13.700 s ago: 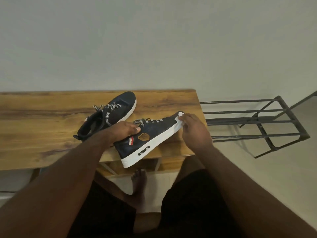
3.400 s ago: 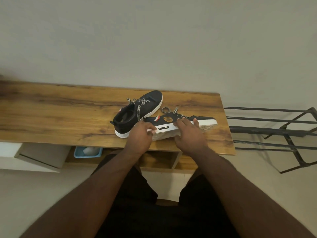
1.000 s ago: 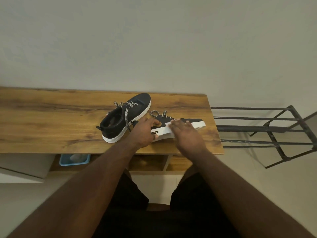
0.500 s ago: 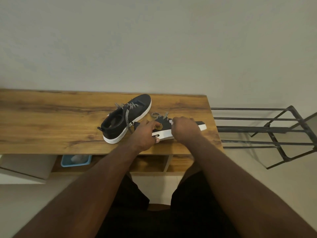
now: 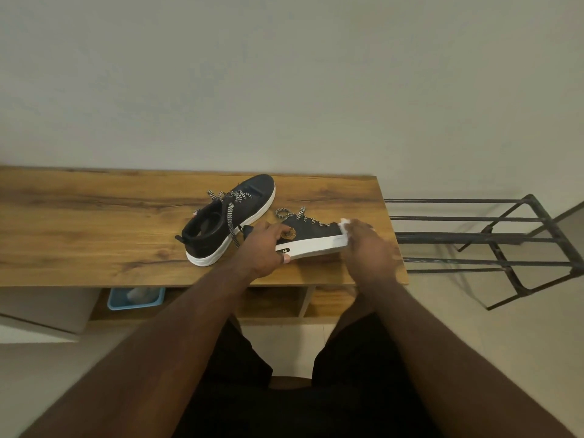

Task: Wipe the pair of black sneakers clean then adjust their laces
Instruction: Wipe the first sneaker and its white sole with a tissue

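Two black sneakers with white soles and checkered laces are on the wooden bench (image 5: 94, 235). The far sneaker (image 5: 230, 216) stands upright, toe pointing away. The near sneaker (image 5: 311, 237) is tipped on its side with its white sole edge facing me. My left hand (image 5: 264, 246) grips its heel end, thumb by the gold badge. My right hand (image 5: 368, 248) covers the toe and presses a white wipe (image 5: 345, 223) against it; only a corner of the wipe shows above my fingers.
A black metal rack (image 5: 493, 238) stands right of the bench. Under the bench top are open shelves with a blue tray (image 5: 136, 299) holding something pale. A plain wall rises behind the bench. My legs in dark shorts fill the foreground.
My right hand has slid with the wipe from the middle of the near sneaker to its toe. The left hand keeps its grip on the heel end.
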